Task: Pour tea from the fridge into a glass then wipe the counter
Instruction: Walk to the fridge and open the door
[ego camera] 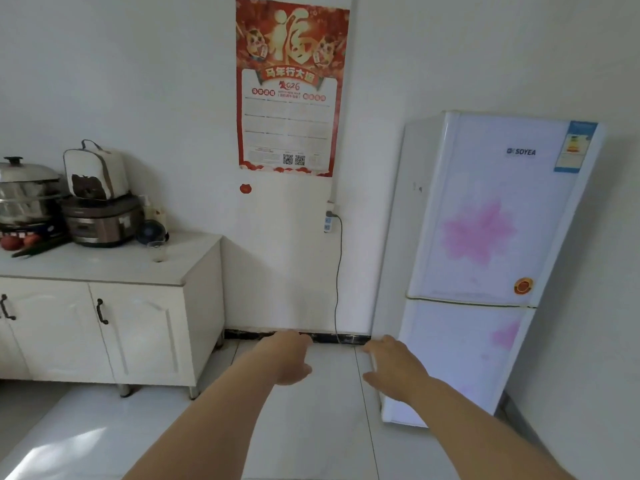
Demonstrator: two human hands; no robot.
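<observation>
Over on your right stands the fridge (485,209), both doors closed; the tea is presumably inside, for none of it shows anywhere. Your left hand (289,358) and right hand (391,365) reach forward, apart from each other, fingers loose and holding nothing; that suits the step, I judge, since you need one free for a door and one for the tea. Your right hand lies by the left edge of the lower door, though I cannot tell whether it touches. The glass (157,251) stands upright on the worktop (104,268), towards the end nearest the fridge, in front of the rice cooker (102,220) and well apart from the steamer pot (27,192); likely set there for a short carry and room to pour. No cloth for wiping is in sight; you will have to find one.
</observation>
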